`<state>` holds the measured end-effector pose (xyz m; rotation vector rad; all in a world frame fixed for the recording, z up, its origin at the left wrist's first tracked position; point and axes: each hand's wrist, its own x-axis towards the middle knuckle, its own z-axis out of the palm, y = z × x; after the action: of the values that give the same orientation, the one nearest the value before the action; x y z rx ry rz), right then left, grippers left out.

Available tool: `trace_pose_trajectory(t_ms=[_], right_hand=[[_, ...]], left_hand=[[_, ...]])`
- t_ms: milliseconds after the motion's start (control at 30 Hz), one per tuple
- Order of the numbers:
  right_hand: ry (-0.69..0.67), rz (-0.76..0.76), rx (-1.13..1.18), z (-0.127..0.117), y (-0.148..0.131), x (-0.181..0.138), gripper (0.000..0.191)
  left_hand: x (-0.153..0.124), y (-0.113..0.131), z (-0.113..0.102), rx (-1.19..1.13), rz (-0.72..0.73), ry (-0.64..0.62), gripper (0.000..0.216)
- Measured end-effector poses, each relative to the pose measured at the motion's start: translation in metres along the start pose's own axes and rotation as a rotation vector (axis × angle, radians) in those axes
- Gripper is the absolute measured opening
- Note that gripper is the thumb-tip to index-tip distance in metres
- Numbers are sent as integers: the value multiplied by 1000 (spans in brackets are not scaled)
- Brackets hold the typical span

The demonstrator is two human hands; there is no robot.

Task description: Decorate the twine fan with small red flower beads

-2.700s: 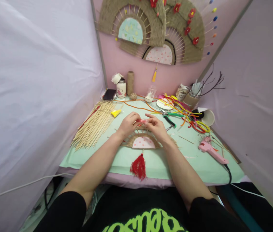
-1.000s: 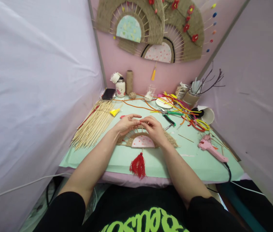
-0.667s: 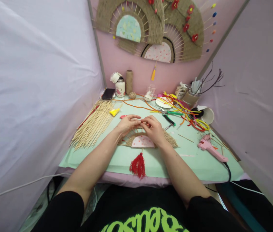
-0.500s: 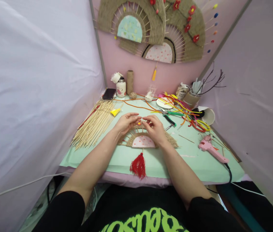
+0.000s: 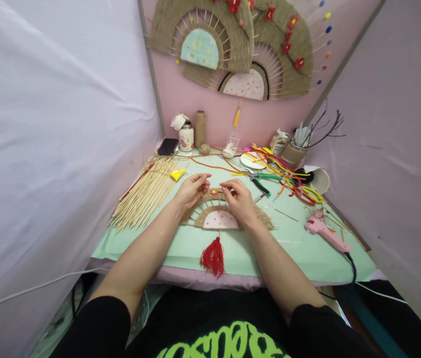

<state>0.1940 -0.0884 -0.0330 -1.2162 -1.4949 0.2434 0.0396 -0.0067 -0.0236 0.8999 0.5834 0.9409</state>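
A small fan (image 5: 243, 200) of twine wound over thin sticks lies on the table, with a pink dotted half-round (image 5: 220, 219) at its base and a red tassel (image 5: 213, 256) below. A small red flower with a yellow centre (image 5: 213, 192) sits near the fan's top edge, between my hands. My left hand (image 5: 194, 190) hovers over the fan's upper left, thumb and fingers pinched together. Over the upper right, my right hand (image 5: 239, 197) is closed in a pinch too. Whatever either pinch holds, if anything, is too small to make out.
A bundle of thin sticks (image 5: 145, 194) and a yellow piping bag (image 5: 177, 174) lie left. On the right are green-handled pliers (image 5: 260, 186), coloured pipe cleaners (image 5: 283, 166) and a pink glue gun (image 5: 325, 231) with its cord. Cups, a jar (image 5: 186, 138) and a phone (image 5: 168, 146) stand or lie behind.
My hands have moved apart; their fingertips were nearly touching above the flower. The flower and the fan's top edge now show more fully. The view has shifted slightly.
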Motion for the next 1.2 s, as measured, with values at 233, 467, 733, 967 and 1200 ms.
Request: trace_pose_trajectory(t_ms=[233, 467, 733, 967, 1200], right_hand=[[-9, 0, -8, 0, 1, 0, 14], [14, 5, -1, 2, 0, 0, 14], [31, 8, 3, 2, 0, 0, 14], [28, 11, 7, 1, -5, -1, 14], [-124, -50, -25, -9, -32, 17, 13]], left_hand=[[0, 1, 2, -45, 12, -10, 27], [-1, -1, 1, -90, -58, -40, 16], [0, -4, 2, -154, -107, -13, 13], [6, 12, -5, -424, -165, 67, 32], [10, 37, -22, -593, -73, 197, 26]])
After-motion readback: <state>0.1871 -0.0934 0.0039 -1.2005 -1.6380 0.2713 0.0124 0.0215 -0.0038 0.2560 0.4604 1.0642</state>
